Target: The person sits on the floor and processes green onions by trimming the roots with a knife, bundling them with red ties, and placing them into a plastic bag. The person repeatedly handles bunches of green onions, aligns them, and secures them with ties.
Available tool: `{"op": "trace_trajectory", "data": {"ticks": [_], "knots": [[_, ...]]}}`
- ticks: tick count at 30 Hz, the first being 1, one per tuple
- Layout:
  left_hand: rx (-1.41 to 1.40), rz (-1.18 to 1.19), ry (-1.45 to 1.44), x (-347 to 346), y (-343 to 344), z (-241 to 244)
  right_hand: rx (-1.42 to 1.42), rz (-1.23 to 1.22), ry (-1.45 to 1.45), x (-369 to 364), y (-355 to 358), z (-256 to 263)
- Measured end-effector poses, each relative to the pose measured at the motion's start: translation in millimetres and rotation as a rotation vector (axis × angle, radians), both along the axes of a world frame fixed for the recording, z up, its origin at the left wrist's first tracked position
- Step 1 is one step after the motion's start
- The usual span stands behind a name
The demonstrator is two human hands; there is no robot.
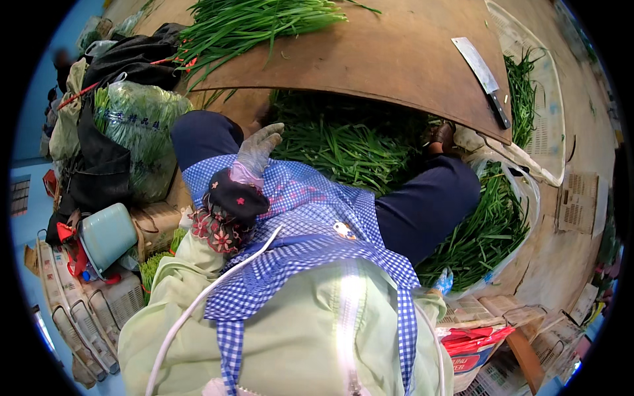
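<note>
My left hand [258, 146], in a dirty grey glove, is above the blue checked apron [322, 198], near my left knee. Its fingers are extended and nothing shows in them. A dark sleeve cover with flowers is at the wrist. My right hand is out of view; only part of the pale green sleeve [433, 304] shows low on the right. Before me, a bunch of green leafy stalks [277, 20] lies on a brown wooden board [366, 64]. A cleaver [478, 67] with a black handle rests near the board's right edge. Loose green leaves [346, 153] fill the space between my legs.
A clear plastic bag [532, 198] of green leaves stands by my right leg, below a white plastic crate [557, 109] holding more. To the left are a bagged bundle of greens [148, 114], a light blue bucket [109, 237], dark cloth [99, 168] and stacked crates [119, 297].
</note>
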State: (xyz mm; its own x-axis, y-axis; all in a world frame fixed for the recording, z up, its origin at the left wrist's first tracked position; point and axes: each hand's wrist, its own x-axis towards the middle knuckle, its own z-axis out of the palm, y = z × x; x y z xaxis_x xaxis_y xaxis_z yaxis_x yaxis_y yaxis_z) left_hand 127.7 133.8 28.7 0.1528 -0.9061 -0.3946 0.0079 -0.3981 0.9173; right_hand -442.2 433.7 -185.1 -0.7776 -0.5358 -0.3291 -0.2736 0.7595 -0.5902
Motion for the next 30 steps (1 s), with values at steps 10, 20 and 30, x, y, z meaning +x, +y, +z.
{"op": "trace_trajectory", "data": {"ticks": [10, 20, 30], "knots": [[-0.102, -0.208, -0.005, -14, -15, -18, 0.043, -0.189, 0.189, 13, -42, 21], [-0.346, -0.611, 0.072, -197, -54, 62, 0.026, -0.565, 0.345, -59, 31, 33], [0.304, -1.286, 0.186, -406, 20, -17, -0.031, -0.475, 0.196, -83, -30, 21]]}}
